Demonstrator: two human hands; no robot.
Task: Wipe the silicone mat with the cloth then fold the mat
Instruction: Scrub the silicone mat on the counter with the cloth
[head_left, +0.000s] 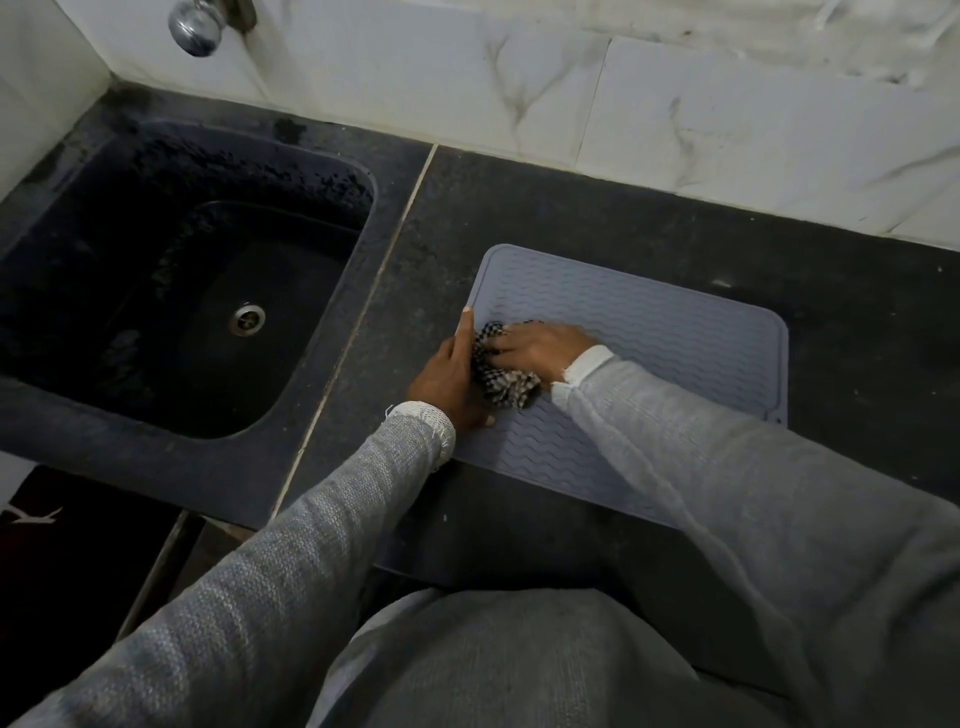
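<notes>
Marble-patterned white wall tiles (675, 104) run behind a dark stone counter (623, 208). No brand, label or writing is legible anywhere in view. Set into the left of the counter is a dark sink (171, 291) with a round metal drain (247, 318); a chrome tap knob (196, 28) shows at the top edge above it.

The silicone mat (675, 353), grey-blue with a raised border and wavy ribs, lies flat and unfolded on the counter to the right of the sink, its near edge close to the counter's front edge. Both arms wear grey knitted sleeves (311, 519) with pale frayed cuffs and reach in from below over the mat's left half.

The left hand (452, 379) lies along the mat's left edge, fingers extended away from the person, thumb on the mat surface, palm side against the cloth. The right hand (540, 345) is palm down, fingers spread and pointing left, pressing on the cloth.

The cloth (501, 384), a black-and-white checked rag, is bunched on the mat near its left border, lying between the two hands and partly under the right fingers. It touches both hands. The right hand bears on it with flattened fingers rather than a closed fist; whether the left hand actually grasps it or merely rests beside it cannot be told.
</notes>
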